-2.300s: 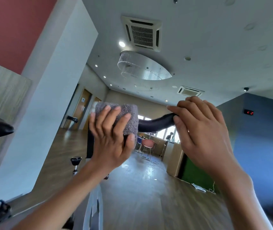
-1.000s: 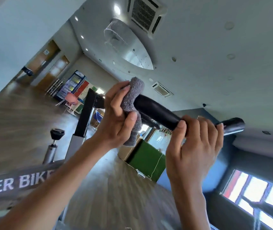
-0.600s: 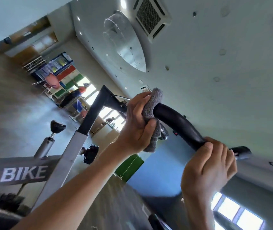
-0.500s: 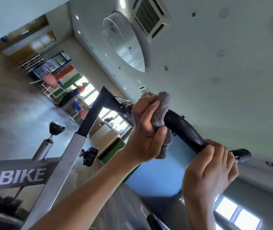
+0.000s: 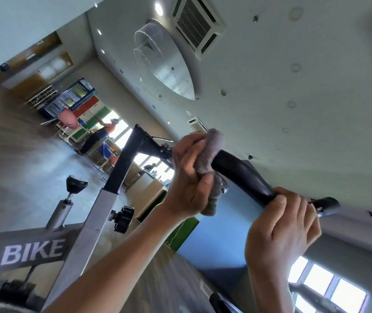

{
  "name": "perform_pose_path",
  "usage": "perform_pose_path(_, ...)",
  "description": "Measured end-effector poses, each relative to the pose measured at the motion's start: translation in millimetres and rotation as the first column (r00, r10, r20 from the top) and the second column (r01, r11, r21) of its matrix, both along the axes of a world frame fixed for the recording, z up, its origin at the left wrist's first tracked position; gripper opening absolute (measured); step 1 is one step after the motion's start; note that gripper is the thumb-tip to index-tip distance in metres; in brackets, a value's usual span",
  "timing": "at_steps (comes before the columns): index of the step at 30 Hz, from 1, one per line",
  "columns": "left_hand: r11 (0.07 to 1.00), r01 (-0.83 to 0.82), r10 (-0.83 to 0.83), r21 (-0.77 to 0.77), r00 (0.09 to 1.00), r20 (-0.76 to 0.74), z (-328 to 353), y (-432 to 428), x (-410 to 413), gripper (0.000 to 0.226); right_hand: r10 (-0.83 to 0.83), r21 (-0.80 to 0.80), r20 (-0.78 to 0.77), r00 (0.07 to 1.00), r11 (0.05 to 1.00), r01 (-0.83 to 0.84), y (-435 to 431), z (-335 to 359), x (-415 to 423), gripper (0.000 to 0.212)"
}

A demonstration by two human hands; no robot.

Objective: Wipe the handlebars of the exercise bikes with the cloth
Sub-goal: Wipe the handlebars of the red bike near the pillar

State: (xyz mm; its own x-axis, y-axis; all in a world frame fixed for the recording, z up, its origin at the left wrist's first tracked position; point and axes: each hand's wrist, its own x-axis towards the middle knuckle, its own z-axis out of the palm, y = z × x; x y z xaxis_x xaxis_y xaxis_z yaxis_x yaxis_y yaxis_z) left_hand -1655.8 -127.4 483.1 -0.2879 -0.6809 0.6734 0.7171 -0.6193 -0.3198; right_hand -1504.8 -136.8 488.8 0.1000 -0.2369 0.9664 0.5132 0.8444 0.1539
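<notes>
**Kid:** Since half a second ago, the left hand (image 5: 190,184) and its cloth (image 5: 212,163) sit about where they were on the bar. The room looks a bit more tipped now.

**Helper:** What is the left hand doing?

**Kid:** It is squeezed shut around the grey cloth. The cloth is wrapped over the black handlebar (image 5: 243,177), near the bend at the top. Some cloth hangs down under the thumb.

**Helper:** And the right hand (image 5: 280,229)?

**Kid:** It is curled tight around the same bar, lower down, near the end. The fingers go over the top and the thumb presses on the near side. The black tip of the bar pokes out past the fingers.

**Helper:** Do the two hands touch?

**Kid:** No. A bare piece of black bar shows between them.

**Helper:** What holds the bar up?

**Kid:** A black post (image 5: 124,163) that slides into a silver post (image 5: 90,227). A black knob (image 5: 123,219) sticks out of the silver one. Another knob (image 5: 75,184) stands on a thin rod to the left.

**Helper:** Any words?

**Kid:** Yes, "BIKE" in white on the grey frame (image 5: 22,251) at the bottom left.

**Helper:** What is behind?

**Kid:** A wood floor, a blue wall, bright windows, and an air vent (image 5: 197,23) up on the ceiling. Far away a person (image 5: 99,136) stands near the window.
</notes>
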Motion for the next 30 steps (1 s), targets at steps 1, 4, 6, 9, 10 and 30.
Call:
perform_pose_path(1, 0.997, 0.049, -0.048, -0.054, 0.999, 0.025, -3, 2, -6, 0.040, -0.003, -0.007, 0.004, 1.000, 1.000, 0.003, 0, 0, 0, 0.035)
perform_pose_path(4, 0.992, -0.061, 0.068, -0.107, 0.996, 0.063, -10, 0, 0, 0.043, 0.006, -0.038, 0.002, 1.000, 0.999, -0.006, 1, -1, -1, 0.035)
perform_pose_path(6, 0.942, -0.335, 0.335, -0.020, 0.941, 0.038, -4, -5, 20, 0.038, 0.032, -0.048, 0.000, 0.999, 0.998, -0.032, 3, 0, -1, 0.035)
perform_pose_path(9, 0.871, -0.487, 0.485, 0.056, 0.873, 0.044, 0, -13, 27, 0.037, 0.038, -0.037, 0.032, 0.999, 0.999, -0.037, 3, 0, 1, 0.034)
perform_pose_path(10, 0.869, -0.491, 0.488, 0.052, 0.871, 0.063, 0, -14, 22, 0.037, 0.053, -0.025, 0.055, 0.997, 0.998, -0.052, 3, 0, 2, 0.033)
perform_pose_path(30, 0.096, -0.814, 0.938, -0.573, 0.266, -0.220, -12, -62, 109, 0.043, -0.150, 0.140, 0.189, 0.971, 0.982, 0.125, 56, 60, 68, 0.038)
